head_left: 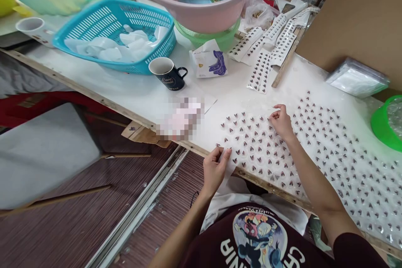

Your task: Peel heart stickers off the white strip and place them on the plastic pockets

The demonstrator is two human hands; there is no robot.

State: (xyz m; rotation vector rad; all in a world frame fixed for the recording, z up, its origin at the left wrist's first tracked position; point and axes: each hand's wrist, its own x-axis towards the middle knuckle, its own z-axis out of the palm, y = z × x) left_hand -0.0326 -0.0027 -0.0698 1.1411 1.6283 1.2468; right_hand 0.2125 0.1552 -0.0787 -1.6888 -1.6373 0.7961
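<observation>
You have 1 view, from the camera on your head: it faces forward and down, tilted, close over the table (pixel 141 92) edge, left hand (pixel 215 169) and right hand (pixel 281 122) low at centre.

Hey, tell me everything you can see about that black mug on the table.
The black mug stands upright on the white table, just in front of the blue basket. It looks glazed ceramic, glossy black outside and pale inside, with gold script on its side too small to read. Its loop handle points right. It appears empty.
</observation>
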